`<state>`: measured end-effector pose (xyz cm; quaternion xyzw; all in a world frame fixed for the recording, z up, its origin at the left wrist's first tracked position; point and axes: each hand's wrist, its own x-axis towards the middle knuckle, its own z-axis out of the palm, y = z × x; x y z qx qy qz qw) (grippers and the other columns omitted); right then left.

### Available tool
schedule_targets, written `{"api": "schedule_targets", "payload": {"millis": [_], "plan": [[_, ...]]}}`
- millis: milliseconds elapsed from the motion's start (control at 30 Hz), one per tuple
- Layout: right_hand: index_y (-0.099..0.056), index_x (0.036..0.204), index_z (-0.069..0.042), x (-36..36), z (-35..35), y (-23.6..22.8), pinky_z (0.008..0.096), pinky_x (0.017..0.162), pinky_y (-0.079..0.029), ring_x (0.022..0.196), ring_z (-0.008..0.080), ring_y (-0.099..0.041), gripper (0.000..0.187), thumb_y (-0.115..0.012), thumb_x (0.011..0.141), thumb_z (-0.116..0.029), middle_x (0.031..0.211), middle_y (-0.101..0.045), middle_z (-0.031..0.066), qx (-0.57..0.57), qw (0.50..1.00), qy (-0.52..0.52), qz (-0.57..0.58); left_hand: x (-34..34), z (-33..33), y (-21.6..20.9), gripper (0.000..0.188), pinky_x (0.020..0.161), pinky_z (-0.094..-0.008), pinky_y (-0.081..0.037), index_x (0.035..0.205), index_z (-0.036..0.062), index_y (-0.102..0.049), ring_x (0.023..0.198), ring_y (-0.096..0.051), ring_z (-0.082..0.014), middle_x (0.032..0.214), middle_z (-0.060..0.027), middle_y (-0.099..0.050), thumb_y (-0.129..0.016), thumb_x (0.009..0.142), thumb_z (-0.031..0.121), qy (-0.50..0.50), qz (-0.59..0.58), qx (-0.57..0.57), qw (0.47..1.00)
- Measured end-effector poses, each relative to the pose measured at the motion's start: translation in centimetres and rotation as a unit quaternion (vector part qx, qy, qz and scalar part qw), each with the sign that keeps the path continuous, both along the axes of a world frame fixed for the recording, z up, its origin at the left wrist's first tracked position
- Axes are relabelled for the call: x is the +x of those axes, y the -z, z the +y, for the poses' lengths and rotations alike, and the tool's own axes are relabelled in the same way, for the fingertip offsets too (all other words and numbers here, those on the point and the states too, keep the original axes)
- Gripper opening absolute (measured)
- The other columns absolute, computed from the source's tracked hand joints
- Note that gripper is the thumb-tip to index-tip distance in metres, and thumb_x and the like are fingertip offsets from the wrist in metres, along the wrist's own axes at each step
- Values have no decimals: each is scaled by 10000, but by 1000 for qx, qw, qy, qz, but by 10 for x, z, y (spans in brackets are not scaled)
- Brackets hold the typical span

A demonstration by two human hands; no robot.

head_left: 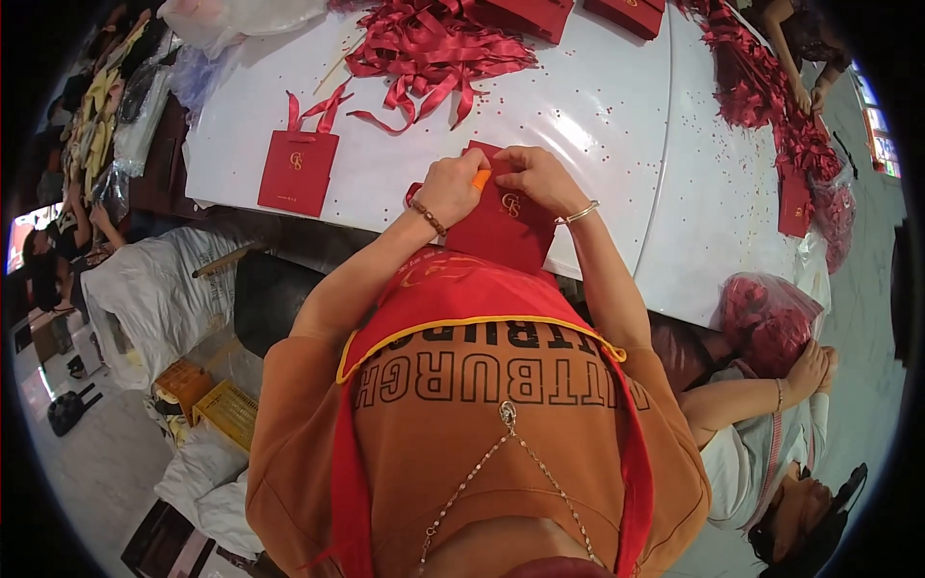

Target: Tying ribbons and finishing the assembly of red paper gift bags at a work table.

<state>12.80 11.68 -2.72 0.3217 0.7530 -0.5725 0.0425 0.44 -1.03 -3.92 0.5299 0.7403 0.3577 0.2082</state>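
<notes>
So a red gift bag (501, 236) is being worked on right under both hands. Its top edge is met by the fingers of each hand, and most of its body is left hanging below the grip, toward the wearer's apron (462, 299), with a gold-coloured mark showing just under the right fingers.

The left hand (451, 196) is curled up tight at the bag's upper left, and a small orange piece (480, 179) can be spotted at its fingertips. Whether that's being pinched or worn can't be told, tbh. The right hand (540, 178) is bent over the bag's upper right, fingertips bunched near the left ones; whether they're clamped on the edge is hidden.

Left of the grip, well apart, another red bag with ribbon handles (299, 173) can be seen on the white table (597, 207). Beyond the grip, a messy heap of red ribbon (434, 53) is piled up, with little red dots scattered around it. Far off to the right of the grip, a plastic bag of red stuff (771, 323) is being touched by a co-worker's hand (809, 371).
</notes>
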Motion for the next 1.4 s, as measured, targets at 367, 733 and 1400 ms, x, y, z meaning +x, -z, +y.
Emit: {"api": "schedule_targets", "payload": {"millis": [367, 733, 1400], "plan": [[-602, 1046, -26, 1, 3, 3, 315, 771, -452, 860, 240, -604, 372, -670, 703, -153, 931, -639, 140, -12, 1000, 2, -6, -4, 7, -3, 89, 534, -334, -444, 827, 4, -579, 578, -590, -262, 678, -149, -609, -564, 770, 70, 3, -93, -18, 995], [-596, 1051, -30, 3, -3, -6, 303, 753, -456, 820, 207, -610, 342, -643, 730, -139, 893, -642, 126, -15, 1000, 1, -5, 2, 10, -4, 251, 522, -338, -427, 986, 47, -544, 575, -580, -264, 635, -148, -583, -581, 738, 47, -28, -83, 4, 996], [-591, 1061, -14, 10, 5, -1, 314, 787, -456, 895, 227, -601, 336, -635, 742, -111, 959, -631, 154, -37, 998, -13, 47, -1, 15, -5, 248, 595, -333, -463, 1041, 51, -554, 645, -601, -253, 707, -151, -613, -539, 794, 58, 32, -54, -31, 998]]}}
